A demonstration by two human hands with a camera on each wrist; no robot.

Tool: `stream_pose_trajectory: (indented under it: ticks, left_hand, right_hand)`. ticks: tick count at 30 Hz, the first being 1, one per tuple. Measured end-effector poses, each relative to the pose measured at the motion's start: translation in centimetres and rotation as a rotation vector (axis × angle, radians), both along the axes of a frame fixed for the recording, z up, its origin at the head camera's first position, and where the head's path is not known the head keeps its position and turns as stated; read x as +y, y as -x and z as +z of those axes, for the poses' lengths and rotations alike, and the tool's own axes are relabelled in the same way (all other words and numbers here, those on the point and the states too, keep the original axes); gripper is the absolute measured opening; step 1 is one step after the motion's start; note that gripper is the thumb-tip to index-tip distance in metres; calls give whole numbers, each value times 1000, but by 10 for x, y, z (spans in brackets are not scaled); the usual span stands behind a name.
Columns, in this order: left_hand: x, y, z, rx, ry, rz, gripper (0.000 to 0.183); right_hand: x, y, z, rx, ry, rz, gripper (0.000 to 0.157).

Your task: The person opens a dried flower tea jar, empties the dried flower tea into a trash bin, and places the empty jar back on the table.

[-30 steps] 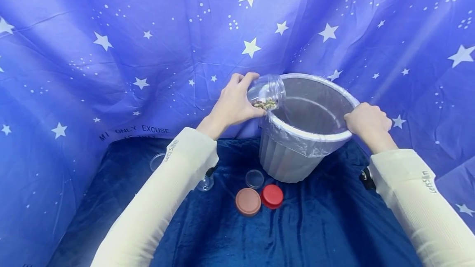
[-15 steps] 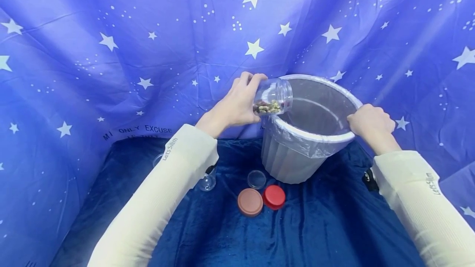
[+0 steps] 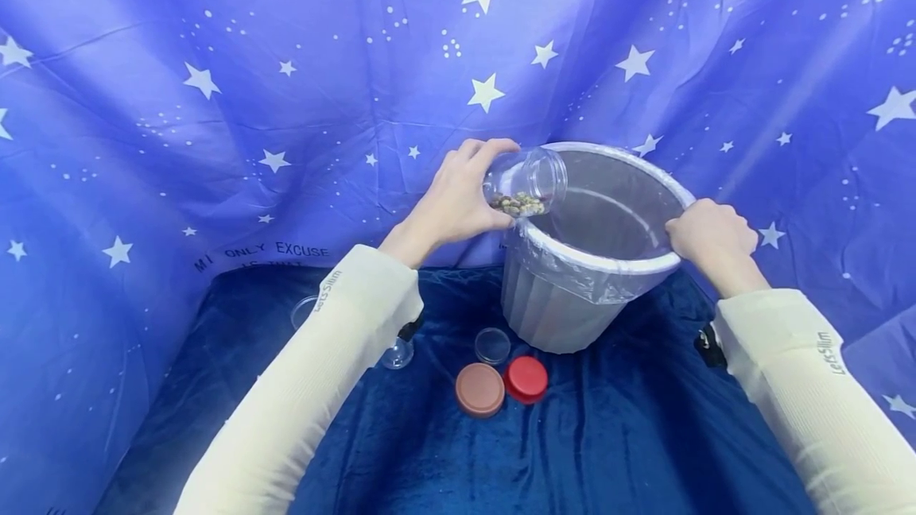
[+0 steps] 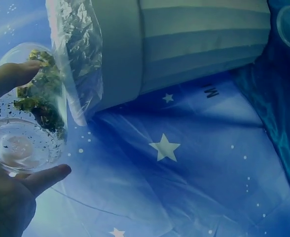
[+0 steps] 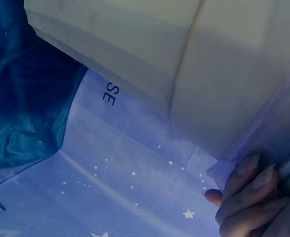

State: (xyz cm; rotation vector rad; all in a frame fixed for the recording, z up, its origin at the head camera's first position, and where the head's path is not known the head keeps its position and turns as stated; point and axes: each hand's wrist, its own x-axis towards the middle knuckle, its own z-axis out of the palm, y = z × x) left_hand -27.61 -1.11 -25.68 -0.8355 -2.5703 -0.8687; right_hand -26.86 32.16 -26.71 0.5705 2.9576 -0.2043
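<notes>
My left hand (image 3: pixel 458 193) grips a clear plastic jar (image 3: pixel 511 169) lying on its side, its uncovered mouth over the left rim of a grey trash can (image 3: pixel 561 312). Greenish and dark dried bits (image 4: pixel 39 94) rest along the jar's lower wall, with small crumbs stuck to the plastic in the left wrist view. A clear plastic liner (image 3: pixel 594 283) is folded over the can's rim. My right hand (image 3: pixel 716 238) holds that rim on its right side, fingers (image 5: pixel 248 197) curled round the liner-covered edge. The can leans towards the left hand.
On the dark blue cloth (image 3: pixel 601 435) lie a brownish-pink lid (image 3: pixel 479 389), a red lid (image 3: pixel 525 379) and a clear round lid (image 3: pixel 492 346). Clear containers, one of them a small jar (image 3: pixel 397 354), are partly behind the left sleeve. A starry blue curtain (image 3: pixel 372 54) hangs behind.
The jar has moved slightly right, its mouth further over the can's rim. The dried bits have shifted along inside it. The right hand keeps its hold on the can.
</notes>
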Motion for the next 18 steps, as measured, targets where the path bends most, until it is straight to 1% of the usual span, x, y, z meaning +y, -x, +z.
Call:
stream_pose_trajectory:
  ticks: [4, 7, 13, 18]
  left_hand:
    - [4, -1, 1, 23, -1, 3, 82]
    - [8, -3, 2, 35, 1, 21, 80]
    - [19, -6, 5, 21, -8, 108, 76]
    - [26, -8, 8, -11, -19, 180, 79]
  right_hand:
    - [-1, 0, 0, 0, -3, -1, 68]
    - [0, 0, 0, 8, 0, -1, 67]
    - [1, -1, 0, 20, 7, 0, 65]
    - [0, -1, 0, 21, 6, 2, 65]
